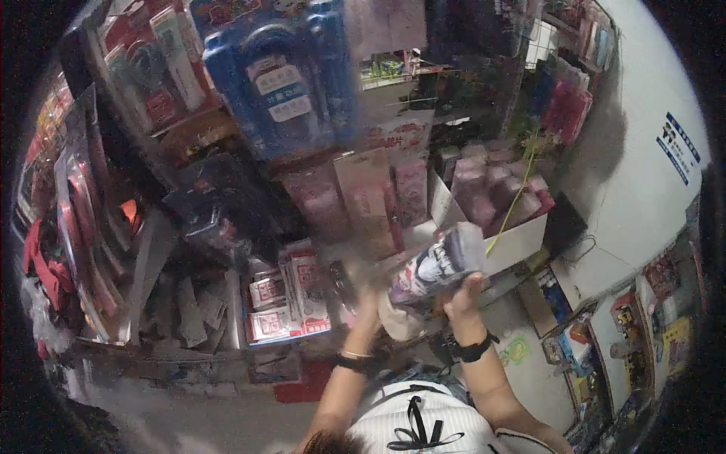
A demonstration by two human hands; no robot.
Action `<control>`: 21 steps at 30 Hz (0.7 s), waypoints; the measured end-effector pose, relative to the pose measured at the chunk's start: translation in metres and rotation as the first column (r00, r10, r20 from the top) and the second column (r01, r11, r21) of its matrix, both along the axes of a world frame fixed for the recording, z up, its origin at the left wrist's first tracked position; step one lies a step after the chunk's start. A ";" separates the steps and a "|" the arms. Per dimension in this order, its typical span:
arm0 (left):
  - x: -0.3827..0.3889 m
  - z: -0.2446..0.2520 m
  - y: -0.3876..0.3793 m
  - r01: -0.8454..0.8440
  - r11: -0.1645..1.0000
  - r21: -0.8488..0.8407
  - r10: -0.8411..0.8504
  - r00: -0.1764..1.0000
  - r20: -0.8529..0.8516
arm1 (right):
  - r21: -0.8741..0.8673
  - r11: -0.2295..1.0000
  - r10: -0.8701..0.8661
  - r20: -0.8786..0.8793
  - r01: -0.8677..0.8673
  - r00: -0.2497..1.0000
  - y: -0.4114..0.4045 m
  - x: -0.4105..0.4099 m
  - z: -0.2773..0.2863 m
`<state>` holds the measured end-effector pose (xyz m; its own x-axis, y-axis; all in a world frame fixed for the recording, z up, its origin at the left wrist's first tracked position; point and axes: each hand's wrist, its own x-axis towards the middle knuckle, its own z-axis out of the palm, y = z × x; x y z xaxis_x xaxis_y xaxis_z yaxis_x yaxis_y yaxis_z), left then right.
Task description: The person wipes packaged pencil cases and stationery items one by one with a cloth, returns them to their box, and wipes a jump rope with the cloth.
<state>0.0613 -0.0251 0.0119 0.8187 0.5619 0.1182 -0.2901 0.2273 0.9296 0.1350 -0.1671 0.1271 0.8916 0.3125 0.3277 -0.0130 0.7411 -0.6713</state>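
Observation:
In front of my torso, a printed package (434,264), purple-grey with a white picture, is tilted with its upper end to the right. My right hand (466,295) grips its right side, a black band around the wrist. A pale beige rounded piece (401,319) shows at the package's lower end; whether it belongs to the package is unclear. My left hand (368,298) is motion-blurred at the package's left, and its fingers cannot be made out. Beyond the package stands a white box (513,244) filled with pink-topped packets (493,187).
Upright pink and tan packs (366,198) line the shelf behind my hands. Red-and-white packets (286,306) sit in a tray to the left. Large blue packaging (283,85) hangs above. A thin yellow-green strip (513,201) crosses the white box. Stocked shelves (629,335) stand at the right.

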 end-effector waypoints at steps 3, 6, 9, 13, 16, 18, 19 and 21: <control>-0.005 -0.016 0.011 0.091 0.991 -0.094 -0.095 0.995 -0.036 | 0.086 0.996 0.029 -0.177 -0.014 0.984 -0.015 0.003 0.017; -0.016 -0.018 0.008 0.150 0.972 -0.181 -0.156 0.988 -0.015 | -0.152 0.979 -0.135 0.002 0.134 0.991 -0.016 -0.002 -0.004; -0.027 -0.010 0.004 0.195 0.949 -0.247 -0.196 0.980 0.023 | -0.444 0.821 -0.234 0.311 0.359 0.921 -0.013 -0.008 -0.039; -0.031 0.005 -0.006 0.257 0.908 -0.330 -0.235 0.966 0.108 | -0.528 0.847 0.011 0.142 0.066 0.990 -0.002 -0.037 -0.036; -0.025 0.010 -0.013 0.304 0.874 -0.379 -0.246 0.949 0.195 | -0.695 0.698 -0.030 0.214 0.174 0.976 -0.005 -0.035 -0.082; -0.022 0.011 -0.015 0.330 0.852 -0.406 -0.242 0.937 0.253 | -0.612 0.790 0.086 0.069 -0.026 0.994 -0.001 -0.033 -0.070; -0.022 0.012 -0.014 0.341 0.842 -0.417 -0.238 0.930 0.281 | -0.491 0.844 0.214 -0.064 -0.217 0.975 0.002 -0.033 -0.062; -0.025 0.014 -0.012 0.359 0.832 -0.422 -0.228 0.916 0.330 | -0.477 0.862 0.187 -0.014 -0.171 0.982 0.005 -0.033 -0.070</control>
